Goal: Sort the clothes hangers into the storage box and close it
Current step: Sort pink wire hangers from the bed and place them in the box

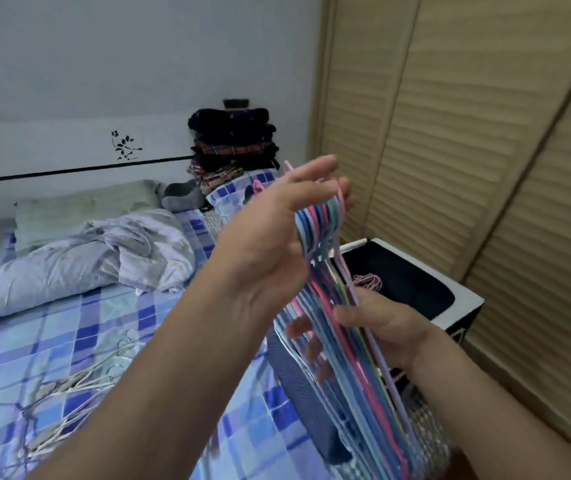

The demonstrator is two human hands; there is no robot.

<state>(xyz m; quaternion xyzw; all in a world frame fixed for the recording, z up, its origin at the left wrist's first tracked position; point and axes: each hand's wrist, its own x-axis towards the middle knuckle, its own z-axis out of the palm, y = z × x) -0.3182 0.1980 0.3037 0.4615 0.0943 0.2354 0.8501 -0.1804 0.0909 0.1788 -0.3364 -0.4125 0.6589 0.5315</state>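
Beside the bed, my left hand (270, 244) hooks the hangers (339, 327), my right hand (381, 327) grips their shoulders, open storage box (464, 299) just beyond.

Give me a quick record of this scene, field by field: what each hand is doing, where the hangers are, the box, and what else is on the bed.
left hand: raised, hooks of the bundle hang over its fingers
right hand: grips the bundle lower down
bundle of thin pastel plastic hangers: held upright between both hands, above the bed edge
dark open storage box with white rim: beside the bed, lid off, some pink hangers inside
pale loose hangers: lying on the blue checked bedsheet
stack of folded dark clothes: at the head of the bed
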